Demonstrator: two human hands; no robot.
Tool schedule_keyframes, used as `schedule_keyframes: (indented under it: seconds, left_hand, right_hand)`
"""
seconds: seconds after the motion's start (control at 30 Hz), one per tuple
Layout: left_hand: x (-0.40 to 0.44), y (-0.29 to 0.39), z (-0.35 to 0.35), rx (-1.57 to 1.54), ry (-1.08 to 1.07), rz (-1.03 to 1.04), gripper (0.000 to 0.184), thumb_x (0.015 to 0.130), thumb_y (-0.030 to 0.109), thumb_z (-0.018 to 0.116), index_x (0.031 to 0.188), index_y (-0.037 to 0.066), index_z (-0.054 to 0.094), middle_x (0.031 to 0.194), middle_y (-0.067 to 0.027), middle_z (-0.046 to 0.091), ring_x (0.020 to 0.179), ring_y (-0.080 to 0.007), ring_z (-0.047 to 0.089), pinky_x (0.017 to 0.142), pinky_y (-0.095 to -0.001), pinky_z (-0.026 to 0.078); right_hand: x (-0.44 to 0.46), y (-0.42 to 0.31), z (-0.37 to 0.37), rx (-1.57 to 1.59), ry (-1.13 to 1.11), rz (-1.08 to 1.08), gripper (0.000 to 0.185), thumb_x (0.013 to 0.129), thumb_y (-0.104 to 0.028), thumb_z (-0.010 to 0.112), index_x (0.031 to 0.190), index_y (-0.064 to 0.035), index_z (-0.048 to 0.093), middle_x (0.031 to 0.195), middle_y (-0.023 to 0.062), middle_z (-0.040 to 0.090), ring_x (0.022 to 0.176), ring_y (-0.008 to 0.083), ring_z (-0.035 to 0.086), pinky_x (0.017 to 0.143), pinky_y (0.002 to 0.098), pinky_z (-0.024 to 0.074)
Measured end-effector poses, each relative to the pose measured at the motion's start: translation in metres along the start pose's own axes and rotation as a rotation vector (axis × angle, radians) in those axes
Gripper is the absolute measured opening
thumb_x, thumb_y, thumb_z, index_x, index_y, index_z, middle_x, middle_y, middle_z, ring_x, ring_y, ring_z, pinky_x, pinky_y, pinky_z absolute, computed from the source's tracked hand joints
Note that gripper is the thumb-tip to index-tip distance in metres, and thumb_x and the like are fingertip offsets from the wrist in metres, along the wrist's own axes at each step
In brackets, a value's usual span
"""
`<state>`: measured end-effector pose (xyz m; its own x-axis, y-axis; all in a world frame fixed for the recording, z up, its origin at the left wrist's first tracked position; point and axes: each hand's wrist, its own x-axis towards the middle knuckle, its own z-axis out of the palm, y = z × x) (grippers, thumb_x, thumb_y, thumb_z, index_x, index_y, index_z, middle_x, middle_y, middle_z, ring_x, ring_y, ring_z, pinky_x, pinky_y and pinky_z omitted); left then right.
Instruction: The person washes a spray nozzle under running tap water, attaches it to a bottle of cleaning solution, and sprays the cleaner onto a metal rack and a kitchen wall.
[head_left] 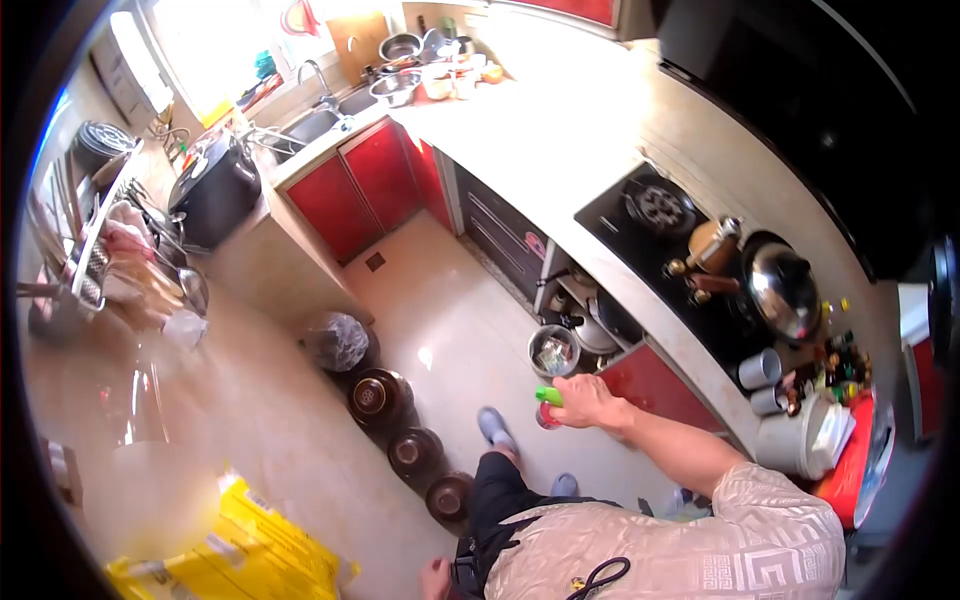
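Observation:
My right hand [585, 402] is closed around a small object with a bright green top [549, 396] and a reddish, see-through lower part. It is held out above the floor, just below a round metal bin [554, 350] with litter inside. My left hand [436, 580] hangs low at the bottom edge, beside the dark shorts; its fingers look curled, but what they hold, if anything, is too small to tell.
Several brown lidded jars [381, 398] line the floor on the left. To the right runs a counter with a black stove [625, 222], a lidded pan [783, 288] and bottles. A yellow bag [250, 540] lies lower left. The sink [312, 124] is at the back.

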<state>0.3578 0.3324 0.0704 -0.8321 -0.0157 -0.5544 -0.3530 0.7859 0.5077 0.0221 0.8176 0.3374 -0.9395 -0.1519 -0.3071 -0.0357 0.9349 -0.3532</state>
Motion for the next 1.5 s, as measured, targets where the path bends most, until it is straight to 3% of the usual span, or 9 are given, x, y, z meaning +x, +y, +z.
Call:
schedule_keyframes:
  seconds: [0.03,0.13,0.47,0.6,0.9,1.23,1.4,1.43,1.5]
  left_hand:
    - [0.029,0.127,-0.069,-0.265,0.079,-0.235,0.033,0.086,0.029,0.066,0.099,-0.001,0.070,0.093,-0.0156,0.072,0.088,-0.0283,0.069,0.079,-0.0377,0.052]
    - [0.159,0.221,-0.126,-0.576,0.016,-0.083,0.027,0.090,0.023,0.062,0.099,-0.002,0.070,0.082,-0.0067,0.070,0.074,-0.0131,0.064,0.070,-0.0276,0.052]
    - [0.383,0.536,-0.323,-0.246,0.333,0.830,0.104,0.063,0.039,0.086,0.145,0.003,0.032,0.135,-0.0164,0.051,0.123,-0.0324,0.050,0.104,-0.0431,0.039]
    - [0.452,0.575,-0.358,-0.300,0.671,0.756,0.097,0.057,0.034,0.089,0.136,0.007,0.040,0.119,-0.0151,0.058,0.108,-0.0333,0.057,0.094,-0.0412,0.047]
    - [0.580,0.618,-0.445,-0.348,0.761,0.623,0.067,0.061,0.032,0.086,0.115,0.008,0.054,0.100,-0.0138,0.065,0.089,-0.0314,0.066,0.077,-0.0406,0.055]
    - [0.730,0.654,-0.562,-0.269,0.300,0.541,0.062,0.061,0.034,0.085,0.111,0.010,0.055,0.100,-0.0102,0.067,0.090,-0.0252,0.067,0.082,-0.0359,0.054]
    - [0.805,0.664,-0.611,-0.322,0.507,0.452,0.066,0.061,0.034,0.085,0.115,0.012,0.055,0.103,-0.0110,0.066,0.096,-0.0287,0.066,0.084,-0.0387,0.054]
    - [0.820,0.664,-0.622,-0.337,0.504,0.457,0.066,0.061,0.034,0.085,0.115,0.012,0.055,0.103,-0.0110,0.066,0.096,-0.0287,0.066,0.084,-0.0387,0.054]
    - [0.854,0.664,-0.648,-0.373,0.590,0.405,0.063,0.061,0.031,0.085,0.113,0.011,0.055,0.103,-0.0112,0.066,0.094,-0.0299,0.066,0.083,-0.0392,0.053]
  right_hand:
    - [0.022,-0.009,-0.020,-0.005,0.000,-0.022,0.036,0.076,-0.035,0.063,0.091,-0.0024,0.059,0.079,0.0253,0.066,0.078,0.0431,0.066,0.074,0.0508,0.0524]
    - [0.094,-0.039,-0.071,-0.022,0.040,-0.091,0.036,0.079,-0.036,0.060,0.091,-0.0019,0.061,0.079,0.0265,0.066,0.079,0.0438,0.066,0.074,0.0506,0.0530]
    - [0.315,-0.139,-0.210,0.026,0.120,-0.072,0.045,0.078,-0.041,0.063,0.090,0.0022,0.063,0.080,0.0277,0.066,0.082,0.0428,0.067,0.076,0.0486,0.0535]
    - [0.384,-0.155,-0.243,0.053,0.143,-0.173,0.044,0.078,-0.040,0.062,0.091,0.0017,0.064,0.080,0.0260,0.067,0.080,0.0409,0.067,0.076,0.0480,0.0540]
    - [0.564,-0.172,-0.296,-0.066,-0.051,-0.467,0.039,0.076,-0.041,0.064,0.083,-0.0019,0.066,0.073,0.0213,0.066,0.073,0.0396,0.066,0.069,0.0479,0.0534]
    - [0.789,-0.172,-0.356,-0.262,-0.336,-1.253,0.034,0.072,-0.020,0.072,0.100,-0.0042,0.063,0.090,0.0143,0.066,0.082,0.0349,0.065,0.071,0.0454,0.0522]
    - [0.869,-0.203,-0.414,-0.246,-0.484,-1.052,0.080,0.066,-0.009,0.071,0.140,-0.0082,0.040,0.142,0.0234,0.033,0.129,0.0356,0.039,0.100,0.0460,0.0450]
    - [0.895,-0.206,-0.412,0.027,-0.283,-1.159,0.070,0.072,-0.014,0.069,0.135,0.0002,0.043,0.138,0.0259,0.039,0.124,0.0366,0.047,0.098,0.0431,0.0457]
    - [0.936,-0.228,-0.415,0.173,-0.315,-0.602,0.059,0.083,-0.030,0.064,0.128,0.0041,0.049,0.120,0.0277,0.055,0.111,0.0371,0.058,0.093,0.0403,0.0480]
